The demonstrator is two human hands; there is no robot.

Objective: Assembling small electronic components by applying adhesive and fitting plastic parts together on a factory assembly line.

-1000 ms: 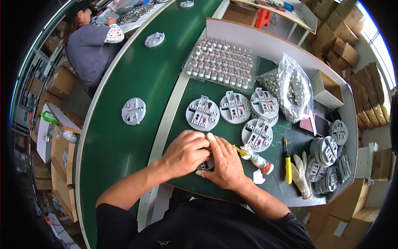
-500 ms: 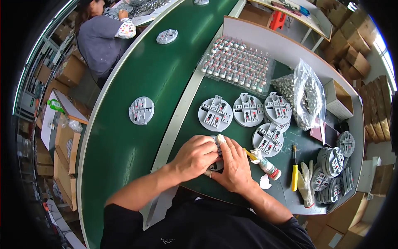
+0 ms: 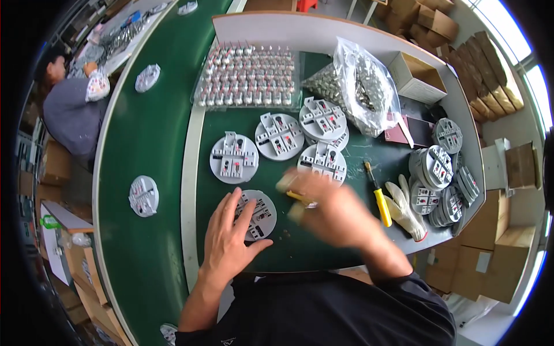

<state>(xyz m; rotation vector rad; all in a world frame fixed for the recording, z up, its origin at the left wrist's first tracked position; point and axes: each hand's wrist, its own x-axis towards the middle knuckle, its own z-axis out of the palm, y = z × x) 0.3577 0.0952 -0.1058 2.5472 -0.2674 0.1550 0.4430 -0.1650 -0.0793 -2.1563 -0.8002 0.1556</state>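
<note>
My left hand (image 3: 228,239) lies with spread fingers over a round grey plastic base (image 3: 264,214), which carries small black and red parts. The thumb points right, off the rim. To its right, my right hand (image 3: 334,205) is smeared by motion; pale coverings show at its fingertips. A yellow-tipped tool (image 3: 296,196) shows between those fingers, but whether they grip it cannot be made out. Past the hands are similar round bases, one at the left (image 3: 234,167), one in the middle (image 3: 280,137), and a stack (image 3: 322,120); another (image 3: 323,163) is partly behind my right hand.
A clear tray of small cylindrical parts (image 3: 248,78) stands at the back, beside a plastic bag of metal pieces (image 3: 360,86) and an open carton (image 3: 416,78). At right lie a yellow-handled screwdriver (image 3: 378,196), a glove (image 3: 405,210) and stacked bases (image 3: 431,167). A green conveyor (image 3: 156,254) runs left; a co-worker (image 3: 75,115) sits beyond.
My right hand has left the base and moved right, over the yellow-tipped tool. My left hand has opened out on the base. The whole view has shifted, bringing the bench further left.
</note>
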